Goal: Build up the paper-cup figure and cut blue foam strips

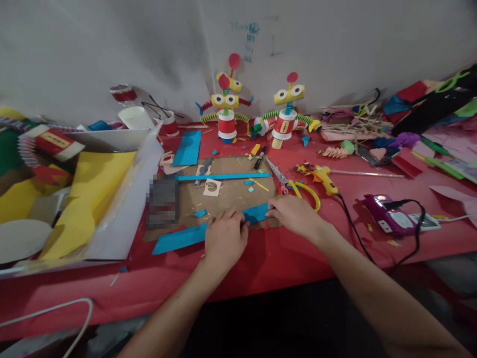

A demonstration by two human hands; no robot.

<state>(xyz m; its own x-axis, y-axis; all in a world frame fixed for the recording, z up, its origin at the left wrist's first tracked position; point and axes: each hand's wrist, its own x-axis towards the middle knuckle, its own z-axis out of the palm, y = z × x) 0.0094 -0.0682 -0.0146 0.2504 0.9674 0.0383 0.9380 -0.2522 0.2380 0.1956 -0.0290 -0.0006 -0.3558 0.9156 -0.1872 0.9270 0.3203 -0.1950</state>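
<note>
A long blue paper strip (pixel 181 238) lies slanted across the front edge of the brown board (pixel 227 199). My left hand (pixel 225 236) is on its middle, fingers curled and closed over the paper. At the strip's right end my right hand (pixel 288 211) pinches the paper between thumb and fingers. Farther back, a thin blue strip (pixel 227 176) lies across the board. A white square with a round hole (pixel 211 187) is between the two strips. Yellow-handled scissors (pixel 298 186) lie partly open just behind my right hand.
Paper-cup robots (pixel 226 124) stand at the back. At left are a dark pixelated block (pixel 162 201) and a white box (pixel 115 219) of yellow paper. A yellow glue gun (pixel 322 179), its cord and a purple power unit (pixel 389 216) lie right. Scraps litter the red table (pixel 261 271).
</note>
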